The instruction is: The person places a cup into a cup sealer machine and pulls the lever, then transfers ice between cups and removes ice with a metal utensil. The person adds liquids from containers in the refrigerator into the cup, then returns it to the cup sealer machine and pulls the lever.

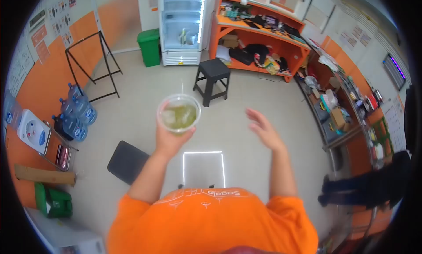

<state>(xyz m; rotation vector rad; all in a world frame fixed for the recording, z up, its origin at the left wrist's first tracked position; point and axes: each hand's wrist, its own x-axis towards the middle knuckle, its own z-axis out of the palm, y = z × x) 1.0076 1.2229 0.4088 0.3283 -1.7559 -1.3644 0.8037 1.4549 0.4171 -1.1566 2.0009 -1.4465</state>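
A clear round plastic cup (pixel 179 115) with green liquid and pale lumps that look like ice is held up in front of me. My left hand (pixel 169 139) wraps round its side and underside, the thumb showing at the lower right; some fingers are hidden behind it. To the right, my right hand (pixel 263 128) hangs in the air with its fingers stretched out and nothing in it. Beyond the hands, a black stool (pixel 212 74) stands on the floor.
A lit glass-door fridge (pixel 182 30) and a green bin (pixel 149 47) stand ahead. Orange shelves (pixel 259 38) hold clothes; a cluttered workbench (pixel 325 100) runs along the right. Water bottles (pixel 77 111) and a black frame (pixel 90 65) are left. A person (pixel 369 186) is at the right.
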